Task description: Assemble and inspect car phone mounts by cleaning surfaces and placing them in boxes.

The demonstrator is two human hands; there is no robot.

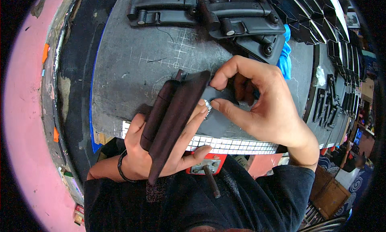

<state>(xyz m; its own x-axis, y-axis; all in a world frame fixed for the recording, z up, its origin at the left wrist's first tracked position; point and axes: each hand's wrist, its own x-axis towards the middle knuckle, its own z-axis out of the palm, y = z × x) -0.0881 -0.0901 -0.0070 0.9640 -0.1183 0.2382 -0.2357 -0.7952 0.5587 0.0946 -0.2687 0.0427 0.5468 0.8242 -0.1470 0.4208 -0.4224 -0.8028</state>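
The left hand [136,155] clasps a long dark plastic part [173,121] slanting just left of the slightly parted right fingertips [216,105], their hold unclear.

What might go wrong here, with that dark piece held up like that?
It could slip: the left hand holds the dark piece tilted on its edge. The black part at the back seems to lean on another black part, so a bump might shift it. The metal rod below the table edge might snag the dark shirt.
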